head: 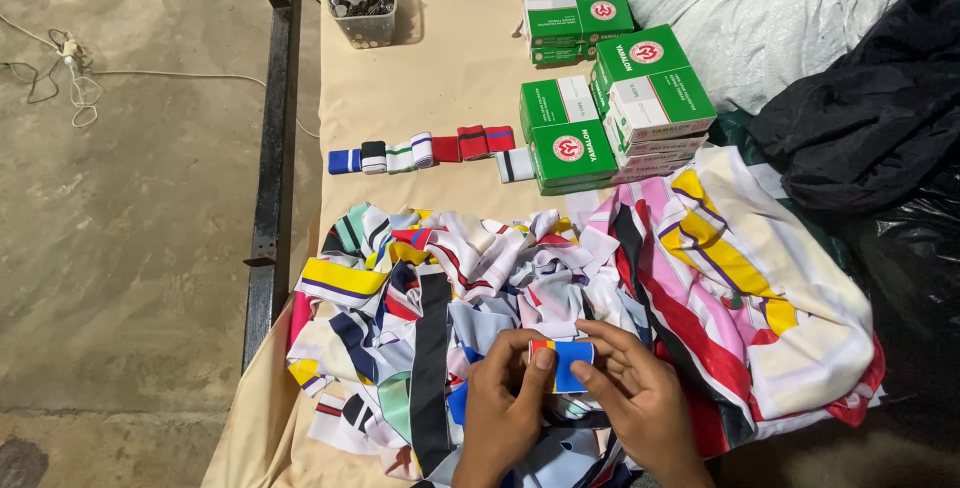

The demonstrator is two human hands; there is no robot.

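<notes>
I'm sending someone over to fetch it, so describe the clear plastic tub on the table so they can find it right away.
Start at the long cream-covered table and go to its far end, along the edge with the black metal rail. The clear plastic tub stands alone there, left of the green and white boxes. It is the only see-through container, filled with small dark metal bits.

Both hands are low and close together, fingertips nearly meeting. The left hand (505, 403) pinches with thumb up and fingers curled under; the right hand (635, 393) angles in, thumb and forefinger closed in a matching pinch, wrists bare.
</notes>
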